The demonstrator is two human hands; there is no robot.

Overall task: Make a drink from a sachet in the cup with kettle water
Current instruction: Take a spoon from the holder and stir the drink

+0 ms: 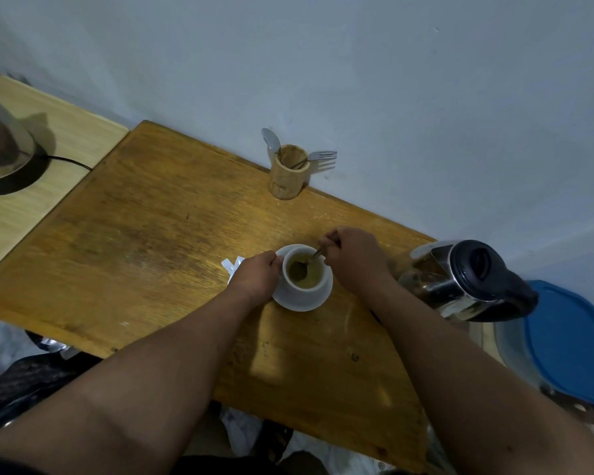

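Observation:
A white cup (306, 289) holding brownish liquid stands on a white saucer (314, 302) in the middle of the wooden table (151, 234). My left hand (254, 277) grips the cup's left side. My right hand (354, 258) pinches a small metal spoon (307, 264) whose bowl dips into the drink. A torn white sachet (232, 265) lies just left of the saucer, partly hidden by my left hand. The glass and steel kettle (460, 281) with a black lid and handle stands to the right of the cup.
A wooden holder (287, 173) with a spoon and a fork stands by the wall. A second metal kettle (0, 142) on a black base sits on a paler table at far left. A blue lid (573, 341) lies at right. Bags and clutter lie below the table's front edge.

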